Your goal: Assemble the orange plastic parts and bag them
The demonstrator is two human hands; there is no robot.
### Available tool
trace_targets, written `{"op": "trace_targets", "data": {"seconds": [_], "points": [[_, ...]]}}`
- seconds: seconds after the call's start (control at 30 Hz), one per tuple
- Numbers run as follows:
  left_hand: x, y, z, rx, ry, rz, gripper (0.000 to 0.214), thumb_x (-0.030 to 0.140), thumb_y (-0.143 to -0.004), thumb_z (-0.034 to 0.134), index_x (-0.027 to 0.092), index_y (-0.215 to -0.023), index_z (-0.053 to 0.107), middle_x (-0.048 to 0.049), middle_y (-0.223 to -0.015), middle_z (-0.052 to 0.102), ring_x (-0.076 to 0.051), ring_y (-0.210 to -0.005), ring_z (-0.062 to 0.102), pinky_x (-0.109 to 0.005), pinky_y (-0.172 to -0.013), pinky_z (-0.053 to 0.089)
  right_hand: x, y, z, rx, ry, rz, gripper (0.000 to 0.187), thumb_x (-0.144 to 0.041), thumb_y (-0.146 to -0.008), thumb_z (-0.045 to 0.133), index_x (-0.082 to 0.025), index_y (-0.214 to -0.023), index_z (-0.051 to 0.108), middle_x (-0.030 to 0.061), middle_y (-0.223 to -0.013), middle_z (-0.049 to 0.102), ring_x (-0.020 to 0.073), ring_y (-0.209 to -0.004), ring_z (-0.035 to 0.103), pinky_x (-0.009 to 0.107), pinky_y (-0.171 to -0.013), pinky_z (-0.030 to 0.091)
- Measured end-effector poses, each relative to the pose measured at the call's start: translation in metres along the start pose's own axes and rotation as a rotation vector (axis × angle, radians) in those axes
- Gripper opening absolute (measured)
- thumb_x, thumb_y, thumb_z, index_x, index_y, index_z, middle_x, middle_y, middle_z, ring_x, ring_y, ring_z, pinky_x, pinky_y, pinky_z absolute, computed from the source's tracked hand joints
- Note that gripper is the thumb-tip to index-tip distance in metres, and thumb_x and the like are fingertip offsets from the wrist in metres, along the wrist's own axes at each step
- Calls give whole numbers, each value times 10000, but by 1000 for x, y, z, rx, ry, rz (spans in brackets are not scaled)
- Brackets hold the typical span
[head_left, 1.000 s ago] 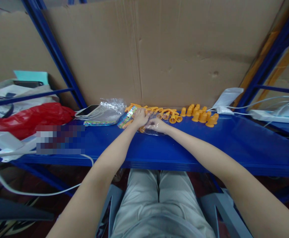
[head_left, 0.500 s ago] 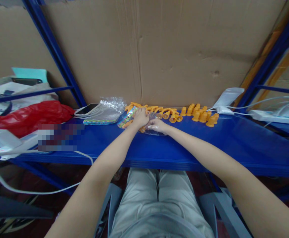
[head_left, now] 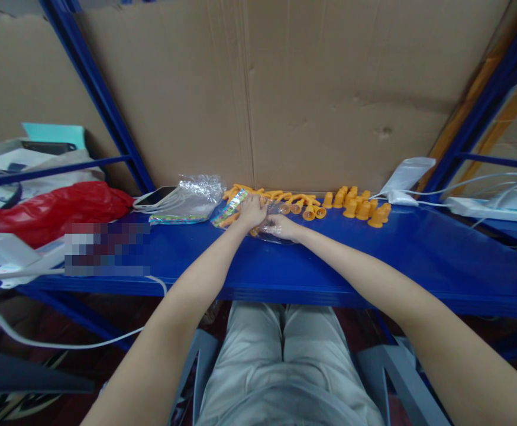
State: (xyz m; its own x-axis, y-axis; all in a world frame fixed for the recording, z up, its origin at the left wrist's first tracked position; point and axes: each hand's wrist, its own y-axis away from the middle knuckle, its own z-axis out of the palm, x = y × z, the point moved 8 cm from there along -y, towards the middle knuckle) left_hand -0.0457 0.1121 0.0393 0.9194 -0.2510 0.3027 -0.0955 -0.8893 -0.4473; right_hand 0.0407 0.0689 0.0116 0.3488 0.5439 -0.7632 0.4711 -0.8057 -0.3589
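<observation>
A clear plastic bag [head_left: 271, 238] with a colourful printed strip [head_left: 236, 203] lies on the blue shelf, orange plastic pieces showing through its film. My left hand [head_left: 253, 212] rests on top of it, fingers stretched forward over the film. Close on its right, my right hand [head_left: 281, 228] is closed at the bag's right end, fingers curled in the film; whether they also hold an orange piece is hidden. Behind the hands, several orange branched pieces with cup-shaped ends [head_left: 298, 204] lie in a row. Several orange flared pieces [head_left: 362, 207] stand upright farther right.
A stack of clear printed bags [head_left: 187, 204] lies left of my hands, with a phone [head_left: 158, 195] and white cable beside it. A red plastic bag [head_left: 63, 207] sits farther left. Cardboard [head_left: 329, 89] closes off the back. A white adapter [head_left: 403, 195] with cables stands right.
</observation>
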Motion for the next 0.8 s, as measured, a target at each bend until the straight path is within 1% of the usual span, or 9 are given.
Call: {"op": "trace_targets", "data": {"seconds": [0.2, 0.3, 0.4, 0.53, 0.63, 0.73, 0.8], "points": [[-5, -3, 3, -36, 39, -53, 356, 313, -938, 473, 150, -1238, 577, -165, -1369, 612, -284, -1339, 521, -410, -1126, 402, 1, 0, 1, -26, -58, 38, 32, -110, -778, 678, -136, -773, 659, 38, -821, 717, 156, -816, 634, 312, -861, 516], [-8, -5, 4, -41, 50, -72, 390, 341, -946, 467, 135, -1262, 567, -181, -1402, 591, -291, -1353, 512, -416, -1124, 404, 2, 1, 1, -27, -75, 68, 85, -102, -755, 707, -143, -764, 634, 37, -837, 709, 160, -833, 634, 332, -904, 507], [-10, -5, 5, -57, 54, -85, 398, 351, -955, 455, 125, -1261, 571, -187, -1420, 579, -285, -1359, 510, -400, -1124, 406, 4, 1, 1, -14, -93, 93, 121, -76, -747, 695, -154, -756, 603, 20, -821, 686, 151, -821, 622, 349, -923, 504], [-10, -5, 4, -53, 50, -84, 389, 347, -956, 456, 124, -1252, 574, -189, -1400, 595, -285, -1344, 526, -399, -1115, 417, 8, 0, -1, 3, -197, 117, 149, -47, -743, 673, -164, -787, 592, 5, -814, 665, 140, -812, 621, 351, -921, 511], [-9, -5, 2, -29, 43, -80, 376, 339, -953, 456, 129, -1239, 578, -186, -1371, 615, -296, -1318, 546, -413, -1100, 430, 10, 0, 2, -35, -281, 132, 141, -44, -744, 673, -160, -809, 626, 12, -835, 690, 144, -842, 638, 350, -933, 510], [-6, -4, 0, -18, 35, -67, 364, 320, -951, 458, 133, -1238, 579, -175, -1340, 635, -289, -1311, 551, -403, -1104, 427, 10, 1, 3, -75, -269, 146, 122, -45, -778, 645, -143, -831, 693, 29, -880, 733, 145, -879, 648, 362, -983, 485], [-5, -4, 0, -16, 36, -63, 365, 320, -948, 471, 132, -1241, 578, -176, -1339, 633, -289, -1321, 543, -400, -1112, 419, 9, 1, 4, -94, -246, 151, 157, -55, -796, 635, -141, -883, 734, 36, -924, 756, 150, -905, 656, 376, -1008, 472]]}}
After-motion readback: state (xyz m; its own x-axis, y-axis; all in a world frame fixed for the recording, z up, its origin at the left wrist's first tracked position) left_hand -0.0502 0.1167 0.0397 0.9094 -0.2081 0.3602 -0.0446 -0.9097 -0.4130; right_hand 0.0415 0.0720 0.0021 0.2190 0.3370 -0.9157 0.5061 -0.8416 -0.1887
